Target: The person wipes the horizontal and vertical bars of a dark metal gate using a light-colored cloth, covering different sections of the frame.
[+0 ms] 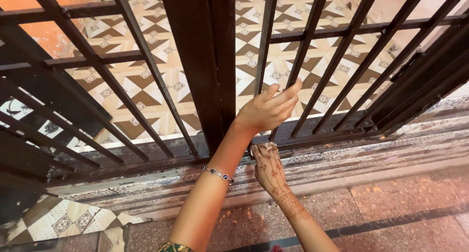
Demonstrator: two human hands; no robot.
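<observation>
A dark metal barred gate [215,61] stands in front of me, seen from above. My left hand [266,109], with a beaded bracelet on its wrist, is raised against the gate, its fingers stretched out and resting on a slanted bar [307,42]. Lower down, my right hand [267,163], patterned with henna, reaches the gate's bottom rail [322,135]. Its fingers curl over a small metal latch [252,152] at the foot of the thick middle post; the hand hides most of the latch.
Beyond the bars lies a brown and cream patterned tile floor [146,86]. A worn stone threshold [366,154] runs under the gate. Speckled reddish flooring [391,208] is on my side, and an orange wall [49,32] is at top left.
</observation>
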